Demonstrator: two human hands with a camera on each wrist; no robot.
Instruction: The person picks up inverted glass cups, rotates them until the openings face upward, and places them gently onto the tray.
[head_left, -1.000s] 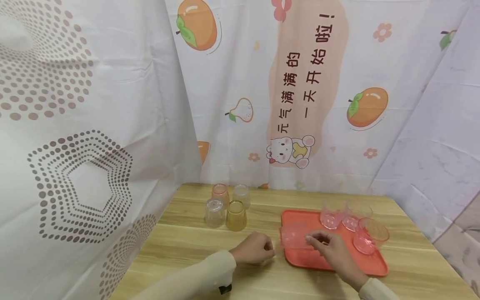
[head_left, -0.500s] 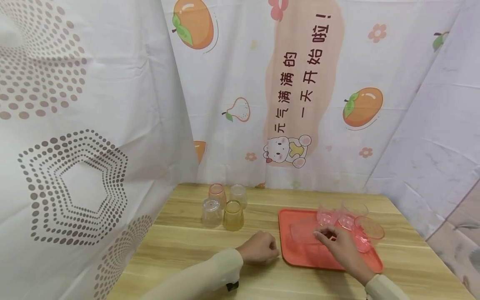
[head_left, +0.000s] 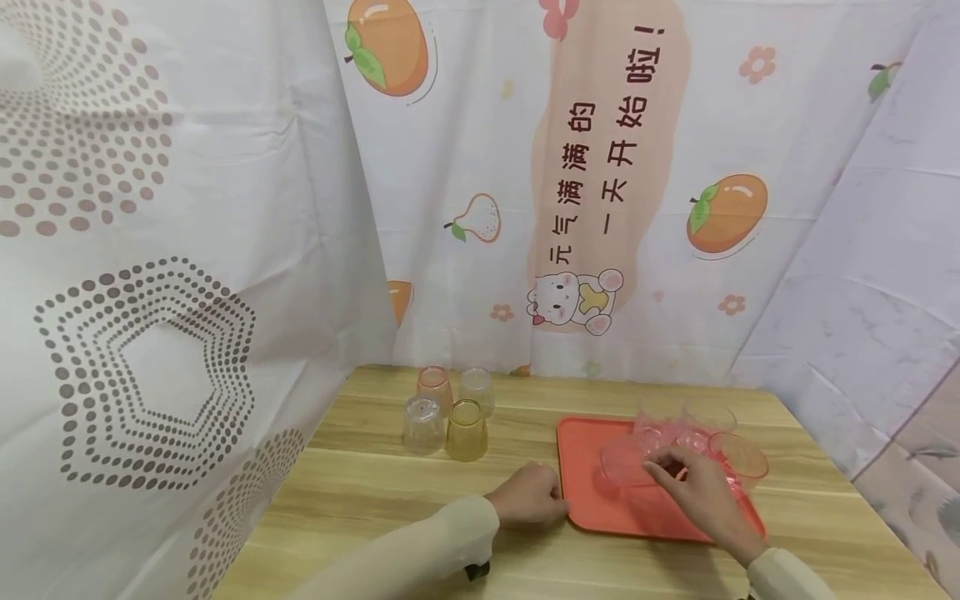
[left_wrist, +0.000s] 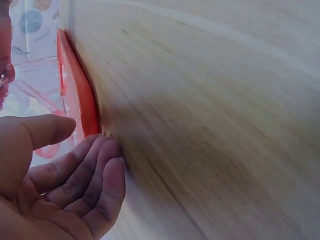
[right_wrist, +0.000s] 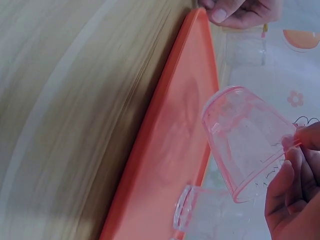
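Pink-tinged transparent cup (head_left: 621,461) — held on its side over the left-of-middle part of the red tray (head_left: 583,454). Long axis runs roughly sideways in the head view, somewhat tilted; the narrower closed base points left, toward the tray's left edge, and the wider mouth faces right, toward the right hand (head_left: 693,490). Right wrist view agrees: base away from the fingers, mouth end next to them. Contact between cup and tray: cannot tell.

Right hand: thumb and fingers pinch the cup at its mouth rim; the gap between them is only the rim's thickness.

Left hand (head_left: 529,493): fingers loosely bent, thumb apart from them, nothing gripped. It rests on the wooden tabletop (head_left: 360,500) at the tray's near left corner; fingertips at that corner — touching or just beside it, not clear.

Also on the tray, toward its far right: three standing cups (head_left: 738,458), mouths up, partly hard to separate.

On the tabletop, well left of the tray, four tumblers grouped close, narrow ends up: yellow tumbler (head_left: 467,433), red-tinted tumbler (head_left: 434,388), two clear tumblers (head_left: 423,427).
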